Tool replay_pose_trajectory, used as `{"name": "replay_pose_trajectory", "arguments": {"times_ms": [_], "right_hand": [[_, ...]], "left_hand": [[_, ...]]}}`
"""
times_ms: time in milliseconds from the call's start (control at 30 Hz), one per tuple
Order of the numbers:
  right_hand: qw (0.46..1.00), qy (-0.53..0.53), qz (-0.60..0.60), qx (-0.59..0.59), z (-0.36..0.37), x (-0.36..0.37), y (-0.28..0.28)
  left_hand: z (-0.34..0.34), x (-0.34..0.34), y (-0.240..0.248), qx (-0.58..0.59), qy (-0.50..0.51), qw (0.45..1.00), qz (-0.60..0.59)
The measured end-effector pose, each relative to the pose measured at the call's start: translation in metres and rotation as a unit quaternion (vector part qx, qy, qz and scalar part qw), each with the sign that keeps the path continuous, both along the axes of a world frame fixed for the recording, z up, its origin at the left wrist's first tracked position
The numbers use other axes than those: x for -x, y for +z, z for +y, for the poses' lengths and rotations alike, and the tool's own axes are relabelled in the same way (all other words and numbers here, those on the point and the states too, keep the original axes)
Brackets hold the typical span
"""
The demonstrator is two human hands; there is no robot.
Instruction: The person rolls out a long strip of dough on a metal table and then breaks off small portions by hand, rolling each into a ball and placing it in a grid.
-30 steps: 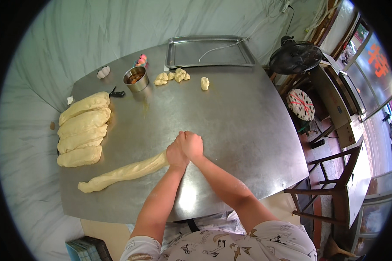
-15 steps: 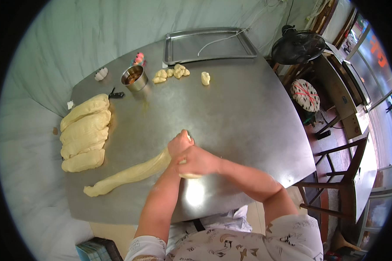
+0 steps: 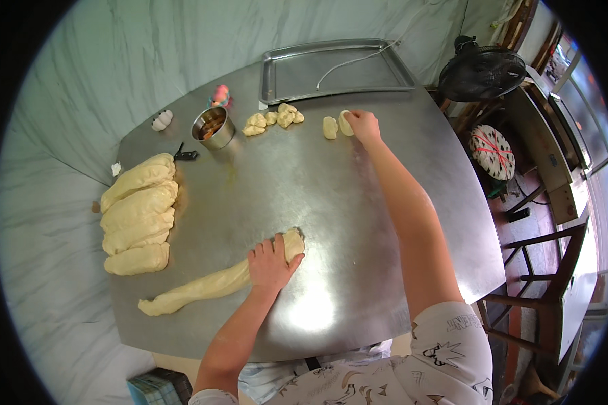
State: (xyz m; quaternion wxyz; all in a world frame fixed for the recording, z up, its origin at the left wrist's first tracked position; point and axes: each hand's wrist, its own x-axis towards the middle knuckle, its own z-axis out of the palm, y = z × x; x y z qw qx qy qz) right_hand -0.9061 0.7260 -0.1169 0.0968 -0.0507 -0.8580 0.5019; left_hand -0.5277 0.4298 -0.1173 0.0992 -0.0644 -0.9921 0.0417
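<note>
A long rope of pale dough (image 3: pixel 203 289) lies aslant across the near left part of the steel table. Over its right end my left hand (image 3: pixel 270 263) is wrapped, thumb on one side and fingers on the other. My right arm reaches to the far side, where my right hand (image 3: pixel 363 126) pinches a small dough piece (image 3: pixel 345 123) at or just above the tabletop. Just left of it stands another small dough piece (image 3: pixel 330 128). Several dough lumps (image 3: pixel 285 116) are clustered farther left.
Thick dough logs (image 3: pixel 138 214) lie side by side at the left. Near them are a black-handled knife (image 3: pixel 188 155) and a metal pot (image 3: pixel 213 128) of brown contents. A metal tray (image 3: pixel 338 74) with a white cord stands at the back. Beyond the right edge are a black fan (image 3: pixel 483 73) and a stool (image 3: pixel 492 152).
My hands were together at the rope's right end. My right hand has moved far forward with a small dough piece, while my left hand stays on the rope.
</note>
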Motion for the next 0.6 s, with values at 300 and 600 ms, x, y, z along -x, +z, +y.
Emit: {"name": "replay_pose_trajectory", "arguments": {"times_ms": [300,600], "right_hand": [[0.994,-0.012,-0.052,-0.099,-0.032,0.031,-0.027],[0.96,0.255,0.037,-0.107,-0.107,-0.156,0.004]], "left_hand": [[-0.004,0.016,-0.004,-0.024,-0.023,0.999,0.009],[-0.016,0.04,0.017,-0.233,0.016,0.971,-0.05]]}}
